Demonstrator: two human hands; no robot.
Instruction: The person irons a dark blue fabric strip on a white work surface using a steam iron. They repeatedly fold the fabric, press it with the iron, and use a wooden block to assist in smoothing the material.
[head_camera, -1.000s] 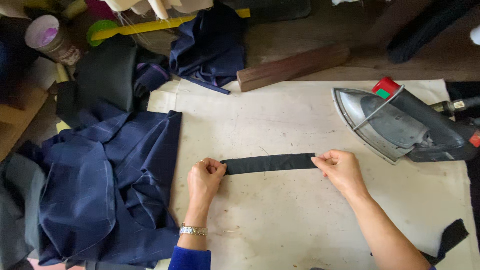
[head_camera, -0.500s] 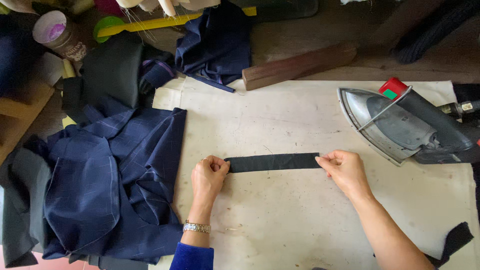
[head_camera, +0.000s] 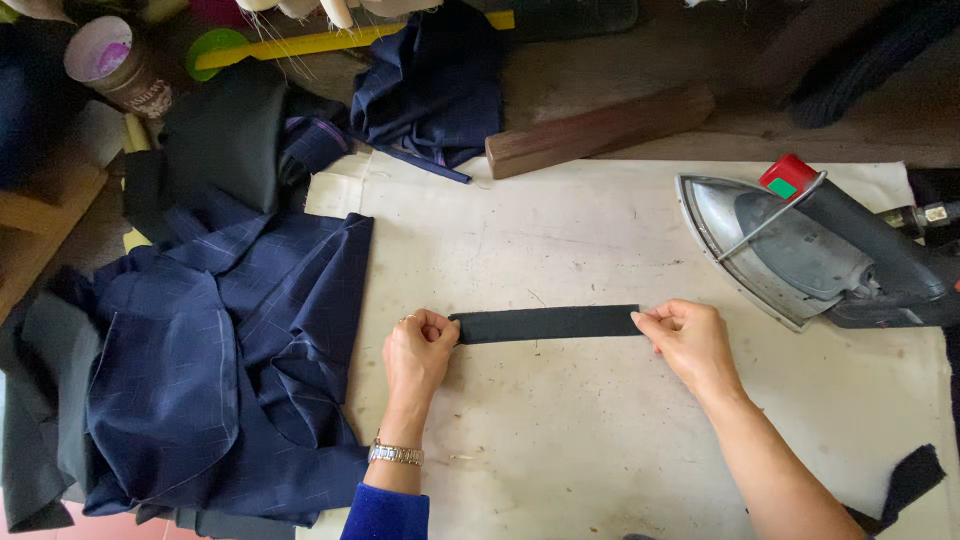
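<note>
head view | black strip (head_camera: 545, 323) lies flat on the pale pressing cloth (head_camera: 600, 460), stretched between both hands | left hand (head_camera: 418, 352) pinches its left end, fingers curled closed | right hand (head_camera: 690, 340) pinches its right end, fingers closed | iron (head_camera: 800, 250) near right hand | navy garment (head_camera: 200, 380) left of left hand

A single head-worn camera looks almost straight down from close above onto the pale pressing cloth (head_camera: 600, 440), with both forearms entering from the bottom edge, the iron (head_camera: 800, 250) at the right margin and the navy garment (head_camera: 200, 390) at the left; no second view overlaps it.
</note>
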